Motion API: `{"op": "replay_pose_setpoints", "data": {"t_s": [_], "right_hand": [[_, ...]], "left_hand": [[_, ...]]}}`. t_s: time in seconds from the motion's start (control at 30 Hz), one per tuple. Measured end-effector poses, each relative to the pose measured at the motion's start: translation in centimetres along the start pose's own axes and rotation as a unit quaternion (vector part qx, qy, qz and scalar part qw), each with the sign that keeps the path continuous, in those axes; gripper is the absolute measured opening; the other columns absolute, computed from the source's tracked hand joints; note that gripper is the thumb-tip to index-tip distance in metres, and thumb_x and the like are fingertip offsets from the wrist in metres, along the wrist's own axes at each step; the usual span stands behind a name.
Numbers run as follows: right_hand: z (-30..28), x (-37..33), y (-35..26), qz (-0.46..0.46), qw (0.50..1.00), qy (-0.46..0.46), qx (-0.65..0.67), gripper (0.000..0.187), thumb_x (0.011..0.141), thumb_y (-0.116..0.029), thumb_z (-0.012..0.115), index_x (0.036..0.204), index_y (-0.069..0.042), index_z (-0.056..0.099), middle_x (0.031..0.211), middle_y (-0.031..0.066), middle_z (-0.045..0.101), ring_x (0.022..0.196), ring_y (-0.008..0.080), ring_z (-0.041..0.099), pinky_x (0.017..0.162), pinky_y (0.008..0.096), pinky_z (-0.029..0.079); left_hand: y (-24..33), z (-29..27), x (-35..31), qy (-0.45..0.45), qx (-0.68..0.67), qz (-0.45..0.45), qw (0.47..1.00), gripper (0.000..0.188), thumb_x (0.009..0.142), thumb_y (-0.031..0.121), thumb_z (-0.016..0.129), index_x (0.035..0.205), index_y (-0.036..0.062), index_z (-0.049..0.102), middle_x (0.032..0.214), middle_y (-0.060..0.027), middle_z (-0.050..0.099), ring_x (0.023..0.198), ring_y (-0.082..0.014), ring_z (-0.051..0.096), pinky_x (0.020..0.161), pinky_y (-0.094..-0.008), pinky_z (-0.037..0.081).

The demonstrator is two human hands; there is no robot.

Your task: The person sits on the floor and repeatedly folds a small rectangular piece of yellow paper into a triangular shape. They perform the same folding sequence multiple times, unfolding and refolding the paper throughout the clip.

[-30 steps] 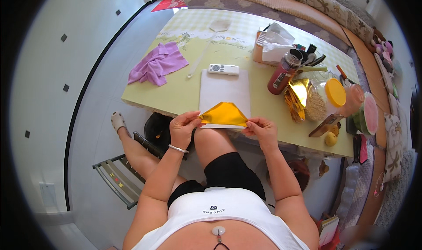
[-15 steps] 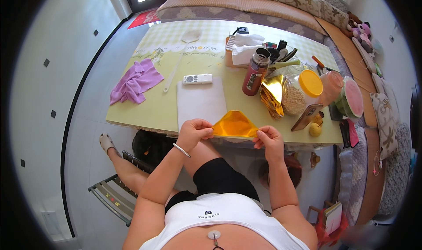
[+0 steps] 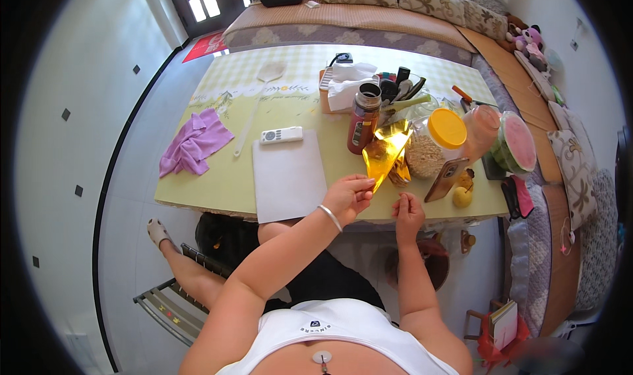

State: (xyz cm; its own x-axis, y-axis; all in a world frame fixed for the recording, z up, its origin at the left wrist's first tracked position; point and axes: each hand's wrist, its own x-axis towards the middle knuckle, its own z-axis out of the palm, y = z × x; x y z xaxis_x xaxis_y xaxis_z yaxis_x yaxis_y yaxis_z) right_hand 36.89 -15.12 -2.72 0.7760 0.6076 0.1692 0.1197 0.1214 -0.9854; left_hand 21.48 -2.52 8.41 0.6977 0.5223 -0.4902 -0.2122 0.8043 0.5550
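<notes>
A folded sheet of gold foil paper [image 3: 381,161] is pinched at its lower corner by my left hand [image 3: 351,197]. Its shiny upper part tilts up and lies in front of a stack of folded gold foil paper [image 3: 400,172], touching or overlapping it; I cannot tell which. My right hand [image 3: 409,211] is over the table's front edge, a little right of the foil, its fingers curled together with nothing visible in them. Left of my left hand lies a white sheet of paper [image 3: 289,180], with a white remote control [image 3: 281,135] at its far end.
Close behind the foil stand an open flask [image 3: 364,121] and a yellow-lidded jar [image 3: 427,156]. A phone [image 3: 446,179] leans beside a yellow fruit [image 3: 463,197]. Farther right is a cut watermelon [image 3: 516,143]. A purple cloth [image 3: 196,142] and a fly swatter [image 3: 254,111] lie left.
My right hand has let go of the foil paper and moved slightly down and right. My left hand has carried the foil right and away from me, toward the gold stack.
</notes>
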Motion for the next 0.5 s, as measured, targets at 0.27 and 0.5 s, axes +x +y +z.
{"op": "replay_pose_setpoints", "data": {"t_s": [0.27, 0.5], "right_hand": [[-0.1, -0.1, 0.4, -0.061, 0.996, -0.003, -0.072, 0.013, 0.099, -0.010, 0.063, 0.106, 0.000, 0.068, 0.074, 0.0023, 0.064, 0.064, 0.0066, 0.060, 0.060, 0.0236, 0.049], [0.1, 0.2, 1.2, -0.126, 0.985, 0.008, -0.116, 0.011, 0.096, -0.008, 0.066, 0.104, 0.000, 0.069, 0.074, 0.0048, 0.064, 0.067, 0.0107, 0.062, 0.064, 0.0274, 0.050]], "left_hand": [[-1.0, 4.5, 7.4, 0.043, 0.023, 0.029, 0.998, 0.009, 0.098, 0.015, 0.065, 0.098, 0.0067, 0.062, 0.082, -0.0015, 0.067, 0.070, -0.0108, 0.068, 0.059, -0.0241, 0.058], [-0.1, 3.2, 10.0, 0.059, 0.132, 0.052, 0.988, 0.016, 0.096, 0.020, 0.070, 0.095, 0.0063, 0.061, 0.077, -0.0051, 0.067, 0.064, -0.0149, 0.068, 0.052, -0.0250, 0.052]]}}
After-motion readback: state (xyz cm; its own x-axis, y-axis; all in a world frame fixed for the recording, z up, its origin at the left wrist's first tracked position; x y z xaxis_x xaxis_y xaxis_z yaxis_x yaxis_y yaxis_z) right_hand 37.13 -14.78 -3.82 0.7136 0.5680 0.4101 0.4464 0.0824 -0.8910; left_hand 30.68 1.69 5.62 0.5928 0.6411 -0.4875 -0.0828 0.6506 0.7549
